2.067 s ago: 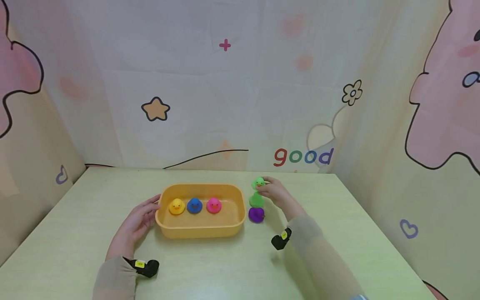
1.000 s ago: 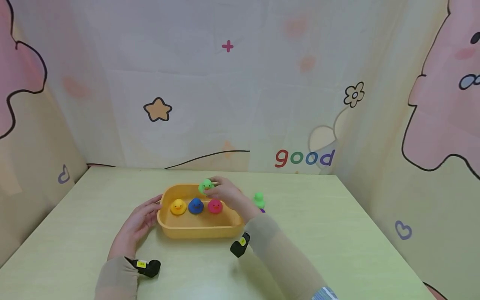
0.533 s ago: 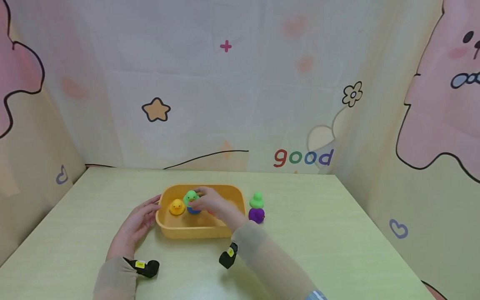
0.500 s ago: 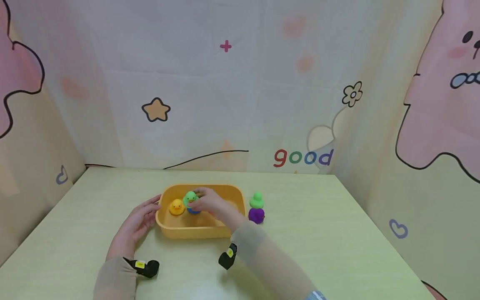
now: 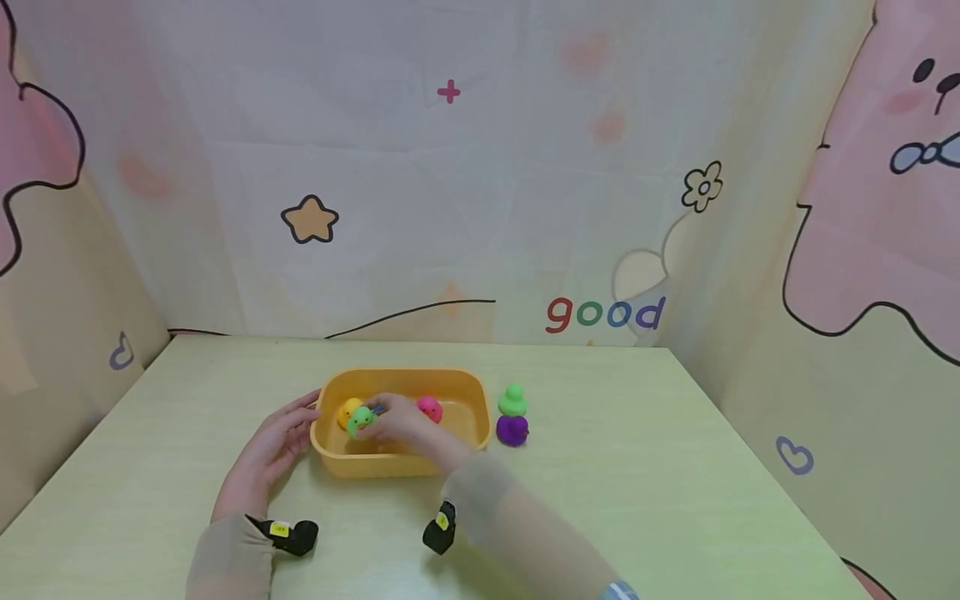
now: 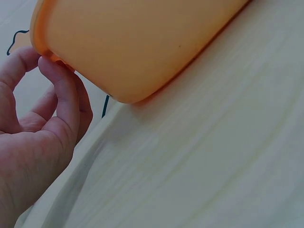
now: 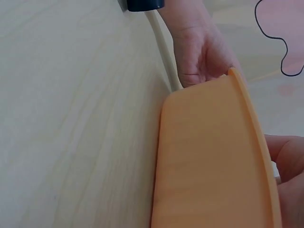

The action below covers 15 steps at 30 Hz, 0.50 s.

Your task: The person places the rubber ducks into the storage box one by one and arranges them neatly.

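Note:
A yellow-orange plastic basin [image 5: 386, 467] rests on the table, with a yellow rubber duck [image 5: 347, 410] at its left and a pink rubber duck [image 5: 430, 407] farther right inside. My left hand [image 5: 277, 446] grips the basin's left rim; the left wrist view has its thumb and fingers [image 6: 66, 95] at that edge. Inside the basin, my right hand [image 5: 397, 423] pinches a light green rubber duck [image 5: 361, 422] just in front of the yellow one. Only a sliver of the blue rubber duck [image 5: 380, 409] shows behind this hand. In the right wrist view, the basin wall hides most of the right hand [image 7: 289, 175].
Right of the basin, another green rubber duck [image 5: 513, 401] stands on the table, with a purple rubber duck [image 5: 513, 431] in front of it. A patterned cloth wall [image 5: 420, 208] rises behind the table's far edge.
My right hand has carried the green duck from the table right of the basin leftward, over the pink and blue ducks, and down into the basin. My left hand stays at the rim.

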Tool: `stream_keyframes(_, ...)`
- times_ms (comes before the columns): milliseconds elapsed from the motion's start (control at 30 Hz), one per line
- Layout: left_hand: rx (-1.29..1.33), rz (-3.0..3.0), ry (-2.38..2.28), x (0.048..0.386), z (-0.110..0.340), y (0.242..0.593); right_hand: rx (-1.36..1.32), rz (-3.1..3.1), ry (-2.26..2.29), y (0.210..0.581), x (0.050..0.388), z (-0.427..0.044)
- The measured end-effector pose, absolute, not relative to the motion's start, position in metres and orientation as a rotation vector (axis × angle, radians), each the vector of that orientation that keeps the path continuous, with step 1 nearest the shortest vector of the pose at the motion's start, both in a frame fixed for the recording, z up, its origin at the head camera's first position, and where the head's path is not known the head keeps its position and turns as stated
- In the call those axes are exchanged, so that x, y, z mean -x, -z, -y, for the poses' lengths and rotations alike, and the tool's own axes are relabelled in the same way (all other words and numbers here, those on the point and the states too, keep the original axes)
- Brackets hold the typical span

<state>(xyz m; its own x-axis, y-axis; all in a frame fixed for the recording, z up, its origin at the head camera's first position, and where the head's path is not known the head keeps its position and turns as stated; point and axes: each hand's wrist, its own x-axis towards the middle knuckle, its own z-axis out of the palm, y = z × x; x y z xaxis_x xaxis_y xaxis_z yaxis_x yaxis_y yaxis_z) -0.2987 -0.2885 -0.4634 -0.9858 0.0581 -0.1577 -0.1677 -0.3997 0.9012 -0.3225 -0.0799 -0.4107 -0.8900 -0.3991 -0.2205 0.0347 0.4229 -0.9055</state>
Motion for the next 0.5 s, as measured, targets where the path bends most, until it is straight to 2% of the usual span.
stream_keyframes(500, 0.122, -1.617, -2.521, 0.299, 0.290, 0.463, 0.328, -2.526, 1.107, 0.418, 0.321, 0.102)
